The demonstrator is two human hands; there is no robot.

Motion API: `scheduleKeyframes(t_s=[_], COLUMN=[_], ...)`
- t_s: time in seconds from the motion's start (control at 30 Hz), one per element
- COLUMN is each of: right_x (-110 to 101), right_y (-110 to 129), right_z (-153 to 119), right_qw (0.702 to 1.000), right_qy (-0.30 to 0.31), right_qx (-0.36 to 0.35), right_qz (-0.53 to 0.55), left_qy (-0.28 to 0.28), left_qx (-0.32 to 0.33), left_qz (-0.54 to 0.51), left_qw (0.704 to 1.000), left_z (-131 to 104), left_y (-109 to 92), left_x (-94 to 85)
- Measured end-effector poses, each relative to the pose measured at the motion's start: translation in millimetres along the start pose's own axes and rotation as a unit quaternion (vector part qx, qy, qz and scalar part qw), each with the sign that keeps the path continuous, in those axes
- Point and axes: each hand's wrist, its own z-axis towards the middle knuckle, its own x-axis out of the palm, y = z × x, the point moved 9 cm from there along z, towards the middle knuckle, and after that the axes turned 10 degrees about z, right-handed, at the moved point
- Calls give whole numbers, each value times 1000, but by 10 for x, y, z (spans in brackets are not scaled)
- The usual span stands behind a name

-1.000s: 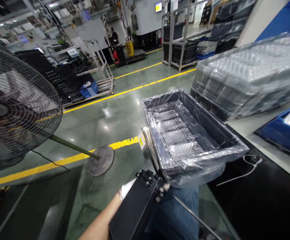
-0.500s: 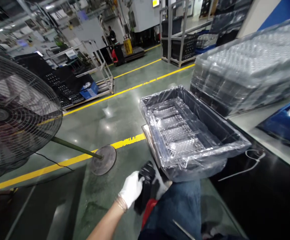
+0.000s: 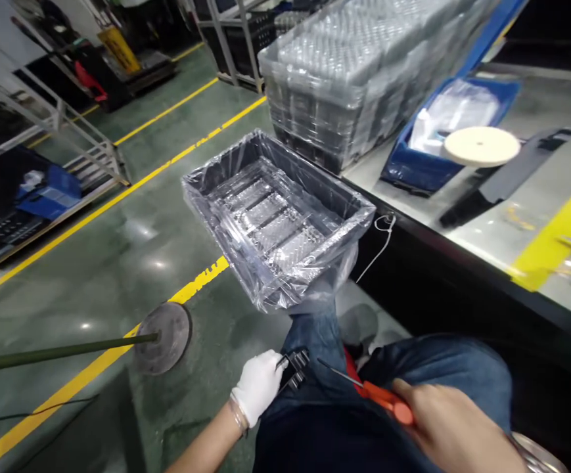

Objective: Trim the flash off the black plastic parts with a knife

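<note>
My left hand [image 3: 258, 386], in a white glove, is closed around a black ridged part [image 3: 296, 369] held low over my lap. The part's lower side is hidden by the glove and by my clothing. In my bare right hand [image 3: 443, 417] is an orange-handled screwdriver-like tool [image 3: 381, 399]. Its thin dark shaft points left at the black part, and a gap shows between tip and part. Beyond my knees stands a dark crate [image 3: 285, 148] lined with clear plastic film, with ridged clear trays [image 3: 260, 203] inside.
A fan's round base [image 3: 161, 338] and green pole [image 3: 68, 348] stand at left. To the right is a bench with a blue bin [image 3: 416, 171], a pale round disc [image 3: 482, 146] and a white cable tie [image 3: 384, 243] at its edge. Film-wrapped crates [image 3: 309, 98] stand behind.
The view has swung right and down. My right hand has come into sight with the orange-handled tool. The black part has come nearer to my lap, turned in my left hand.
</note>
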Motion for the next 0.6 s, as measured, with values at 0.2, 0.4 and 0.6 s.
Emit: scheduleKeyframes(t_s=[0.2, 0.4, 0.6], right_x=[-18, 12, -121], right_y=[101, 58, -99], right_z=[176, 214, 92], right_qw=[999, 1000, 996], right_qy=[18, 14, -71], right_qx=[27, 24, 6], right_qz=[-16, -4, 45], left_qy=[5, 7, 5], left_qx=[-5, -17, -31], left_qz=[33, 49, 50], left_qw=[999, 999, 998], left_z=[-51, -64, -51], left_y=[-92, -158, -185], left_x=[-4, 34, 13])
